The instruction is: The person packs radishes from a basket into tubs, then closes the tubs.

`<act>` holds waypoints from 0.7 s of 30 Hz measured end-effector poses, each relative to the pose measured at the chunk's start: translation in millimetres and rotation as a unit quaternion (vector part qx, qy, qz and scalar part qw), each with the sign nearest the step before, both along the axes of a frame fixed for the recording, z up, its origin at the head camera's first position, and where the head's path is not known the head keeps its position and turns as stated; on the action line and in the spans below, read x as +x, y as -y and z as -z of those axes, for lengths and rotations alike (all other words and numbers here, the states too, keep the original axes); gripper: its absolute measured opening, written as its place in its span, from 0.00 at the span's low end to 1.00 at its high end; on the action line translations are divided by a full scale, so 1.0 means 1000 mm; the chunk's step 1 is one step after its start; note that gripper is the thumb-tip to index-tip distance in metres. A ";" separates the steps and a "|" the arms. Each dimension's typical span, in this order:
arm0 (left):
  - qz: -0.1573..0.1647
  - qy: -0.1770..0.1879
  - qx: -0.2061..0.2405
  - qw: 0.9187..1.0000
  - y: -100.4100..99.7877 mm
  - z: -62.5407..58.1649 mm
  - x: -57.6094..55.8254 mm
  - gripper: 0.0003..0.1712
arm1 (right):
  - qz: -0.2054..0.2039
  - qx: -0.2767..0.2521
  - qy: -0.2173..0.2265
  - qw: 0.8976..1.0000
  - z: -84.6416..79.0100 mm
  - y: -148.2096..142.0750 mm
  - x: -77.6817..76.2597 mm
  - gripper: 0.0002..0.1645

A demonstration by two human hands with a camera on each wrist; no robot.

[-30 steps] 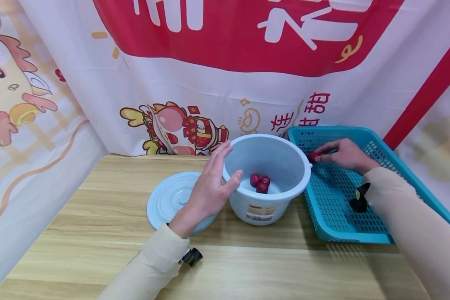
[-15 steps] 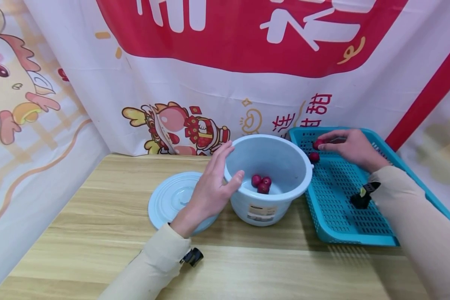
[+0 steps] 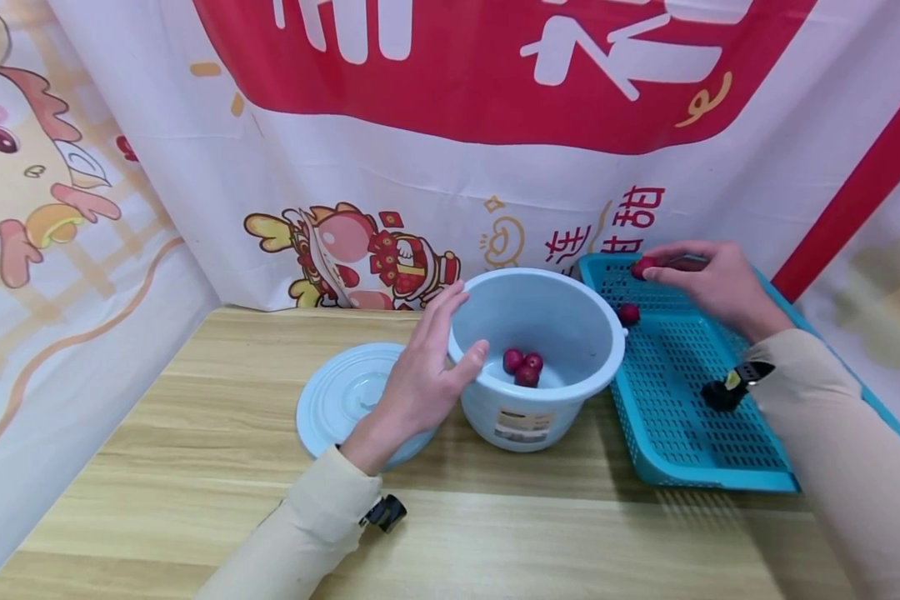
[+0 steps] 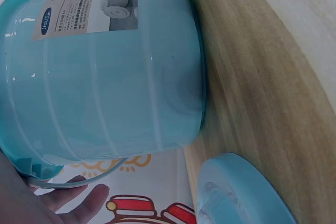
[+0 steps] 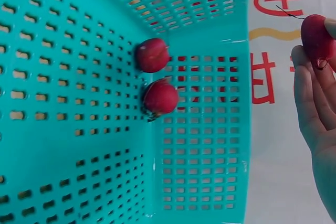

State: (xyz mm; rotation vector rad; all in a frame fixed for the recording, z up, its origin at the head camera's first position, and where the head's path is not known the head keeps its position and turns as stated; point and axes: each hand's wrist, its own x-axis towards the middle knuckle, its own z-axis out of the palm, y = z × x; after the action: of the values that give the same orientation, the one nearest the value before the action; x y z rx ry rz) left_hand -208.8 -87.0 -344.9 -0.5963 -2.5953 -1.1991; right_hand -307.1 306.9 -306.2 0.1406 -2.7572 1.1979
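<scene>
My right hand (image 3: 720, 283) pinches a small dark red fruit (image 5: 317, 38) with a thin stem, above the far left corner of the teal basket (image 3: 708, 477). Two more red fruits lie against the basket wall in the right wrist view, one fruit (image 5: 161, 97) beside another (image 5: 153, 55). At the left side of the light blue bucket (image 3: 540, 300), my left hand (image 3: 423, 379) rests by the rim with fingers straight and thumb spread. Three red fruits (image 3: 527, 375) sit on the bucket's floor. The left wrist view shows fingertips (image 4: 92, 203) near the thin bucket handle (image 4: 86, 182).
Left of the bucket, partly under my left forearm, lies a round light blue lid (image 3: 337, 396) on the wooden table (image 3: 195, 467). A printed white and red cloth (image 3: 450, 183) hangs right behind the bucket and basket.
My right hand has left one red fruit by the basket's left wall and lifted another up toward the far rim. The left hand stays by the bucket.
</scene>
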 end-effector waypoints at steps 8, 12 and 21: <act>-0.001 0.001 -0.001 1.000 0.000 0.001 0.000 0.46 | -0.006 -0.007 -0.025 1.000 -0.004 0.003 0.003 0.40; -0.002 0.001 -0.001 1.000 0.000 0.001 0.000 0.46 | -0.010 -0.009 -0.030 0.999 -0.006 0.006 0.007 0.41; -0.002 0.001 -0.002 1.000 -0.001 0.000 0.001 0.46 | -0.035 -0.029 -0.053 0.998 -0.011 0.017 0.017 0.37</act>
State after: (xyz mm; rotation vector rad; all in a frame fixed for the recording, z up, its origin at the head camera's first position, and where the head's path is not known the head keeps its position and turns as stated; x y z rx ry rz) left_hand -208.1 -86.1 -344.7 -0.5915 -2.5998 -1.1956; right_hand -289.8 290.4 -294.7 0.2894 -2.6442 1.2470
